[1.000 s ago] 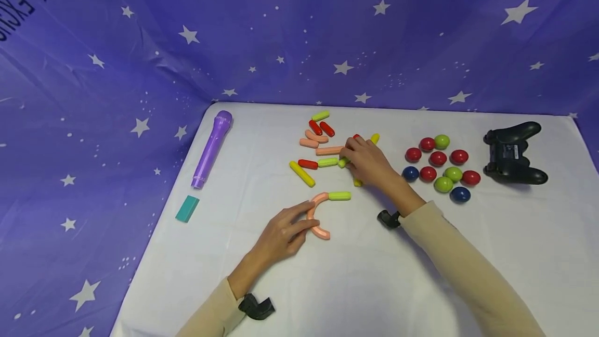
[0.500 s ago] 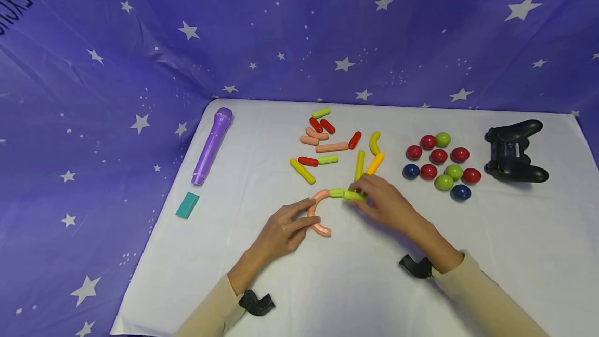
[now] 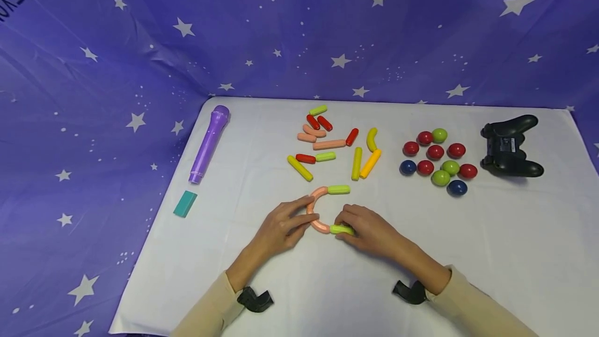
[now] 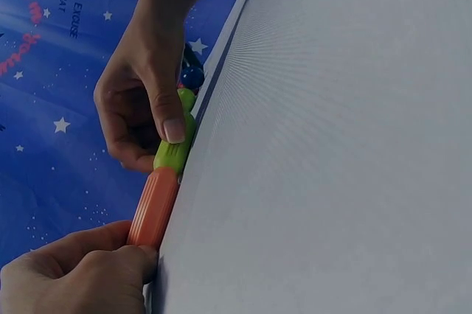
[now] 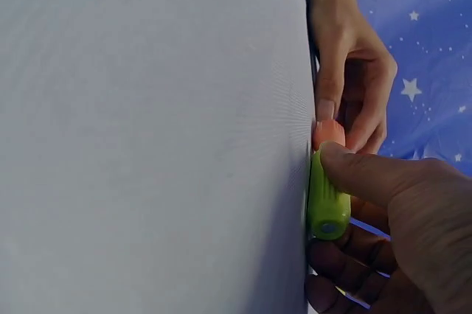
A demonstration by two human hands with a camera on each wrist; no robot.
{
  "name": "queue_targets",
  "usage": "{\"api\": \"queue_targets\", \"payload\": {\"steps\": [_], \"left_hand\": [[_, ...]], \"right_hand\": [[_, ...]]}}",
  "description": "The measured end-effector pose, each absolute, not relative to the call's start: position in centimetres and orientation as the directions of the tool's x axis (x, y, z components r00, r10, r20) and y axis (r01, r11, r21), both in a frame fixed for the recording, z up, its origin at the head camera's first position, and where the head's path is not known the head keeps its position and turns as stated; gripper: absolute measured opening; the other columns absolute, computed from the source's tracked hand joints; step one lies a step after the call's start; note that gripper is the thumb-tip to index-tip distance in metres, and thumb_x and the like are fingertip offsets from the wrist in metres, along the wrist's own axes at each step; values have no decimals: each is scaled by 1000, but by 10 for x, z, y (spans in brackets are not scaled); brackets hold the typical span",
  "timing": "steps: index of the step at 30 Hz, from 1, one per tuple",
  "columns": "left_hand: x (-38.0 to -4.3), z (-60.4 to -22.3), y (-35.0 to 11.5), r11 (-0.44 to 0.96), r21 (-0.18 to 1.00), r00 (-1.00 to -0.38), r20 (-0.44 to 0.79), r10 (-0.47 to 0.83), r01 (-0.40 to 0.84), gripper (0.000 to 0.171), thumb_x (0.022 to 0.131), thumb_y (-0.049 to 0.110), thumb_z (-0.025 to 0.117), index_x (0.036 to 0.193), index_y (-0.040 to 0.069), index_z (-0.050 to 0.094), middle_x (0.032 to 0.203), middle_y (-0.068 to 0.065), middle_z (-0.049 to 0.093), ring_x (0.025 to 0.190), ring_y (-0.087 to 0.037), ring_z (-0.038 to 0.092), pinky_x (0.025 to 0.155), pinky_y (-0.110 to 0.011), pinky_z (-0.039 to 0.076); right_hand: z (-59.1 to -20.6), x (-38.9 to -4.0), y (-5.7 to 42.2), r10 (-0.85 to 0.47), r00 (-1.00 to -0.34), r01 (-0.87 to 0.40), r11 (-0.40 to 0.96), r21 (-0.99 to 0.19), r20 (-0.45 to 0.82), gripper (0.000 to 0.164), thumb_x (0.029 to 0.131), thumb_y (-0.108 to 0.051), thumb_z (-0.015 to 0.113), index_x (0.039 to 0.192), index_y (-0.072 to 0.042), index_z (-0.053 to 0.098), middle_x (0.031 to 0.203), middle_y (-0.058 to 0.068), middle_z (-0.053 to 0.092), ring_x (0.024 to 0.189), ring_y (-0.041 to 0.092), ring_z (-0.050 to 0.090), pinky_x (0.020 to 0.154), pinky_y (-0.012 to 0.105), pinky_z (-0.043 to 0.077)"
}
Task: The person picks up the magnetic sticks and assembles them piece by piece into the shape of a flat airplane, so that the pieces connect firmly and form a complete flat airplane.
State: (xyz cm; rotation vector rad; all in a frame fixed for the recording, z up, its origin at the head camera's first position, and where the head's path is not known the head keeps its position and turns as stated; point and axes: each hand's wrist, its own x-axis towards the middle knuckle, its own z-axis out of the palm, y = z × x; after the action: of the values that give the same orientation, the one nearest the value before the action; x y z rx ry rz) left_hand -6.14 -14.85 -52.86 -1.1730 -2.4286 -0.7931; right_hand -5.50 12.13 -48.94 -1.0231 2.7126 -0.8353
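Observation:
My left hand [image 3: 282,227] holds a curved orange toy rod [image 3: 321,227] that forms a C on the table. A short green rod [image 3: 339,190] sits at its upper end, pointing right. My right hand [image 3: 367,229] pinches another green rod [image 3: 341,229] between thumb and fingers, its tip against the arc's lower end. The right wrist view shows a small grey disc in the near end of this green rod [image 5: 329,214]. In the left wrist view, the orange rod [image 4: 153,207] and the green rod [image 4: 173,153] meet end to end.
Behind the hands lie loose red rods [image 3: 305,158], orange rods [image 3: 329,144] and yellow rods [image 3: 370,164]. Several coloured egg-shaped pieces [image 3: 435,152] and a black game controller [image 3: 507,145] lie right. A purple microphone [image 3: 209,144] and a teal block [image 3: 185,204] lie left.
My right hand has picked up a green rod from the loose pieces, carried it past the upper green rod, and brought it to the arc's lower end. My left hand has stayed on the arc.

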Motion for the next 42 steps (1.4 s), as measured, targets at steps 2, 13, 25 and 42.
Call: {"api": "queue_targets", "payload": {"steps": [2, 13, 25, 42], "left_hand": [[-62, -529, -148, 495, 343, -600, 519, 609, 798, 32, 86, 16, 73, 117, 21, 73, 139, -10, 56, 124, -22, 58, 94, -36, 52], [-62, -527, -149, 495, 358, -610, 490, 623, 792, 34, 84, 20, 74, 118, 20, 72, 140, -10, 55, 129, -24, 54, 96, -40, 51], [-65, -527, -149, 490, 382, -621, 458, 636, 783, 35, 84, 30, 77, 118, 21, 72, 141, -9, 55, 124, -21, 57, 93, -37, 51], [-64, -523, -143, 451, 442, -628, 466, 623, 775, 27, 78, 34, 81, 104, 25, 78, 140, -13, 54, 127, -26, 55, 98, -43, 47]], "right_hand": [[-489, -55, 120, -642, -763, -573, 621, -535, 72, 24, 79, -26, 83, 98, -18, 70, 89, -10, 60, 77, 3, 50, 72, 25, 51], [-486, -73, 134, -464, -875, -451, 683, -574, 135, 36, 81, -27, 81, 113, -17, 68, 108, -2, 56, 92, 12, 55, 82, 33, 54], [-488, -75, 143, -474, -873, -444, 671, -594, 117, 40, 83, -21, 78, 121, -12, 67, 121, 4, 58, 116, 23, 56, 101, 44, 48], [-487, -69, 146, -513, -854, -469, 687, -555, 87, 39, 87, -30, 74, 124, -17, 68, 135, 7, 53, 126, 25, 51, 103, 45, 47]]}}
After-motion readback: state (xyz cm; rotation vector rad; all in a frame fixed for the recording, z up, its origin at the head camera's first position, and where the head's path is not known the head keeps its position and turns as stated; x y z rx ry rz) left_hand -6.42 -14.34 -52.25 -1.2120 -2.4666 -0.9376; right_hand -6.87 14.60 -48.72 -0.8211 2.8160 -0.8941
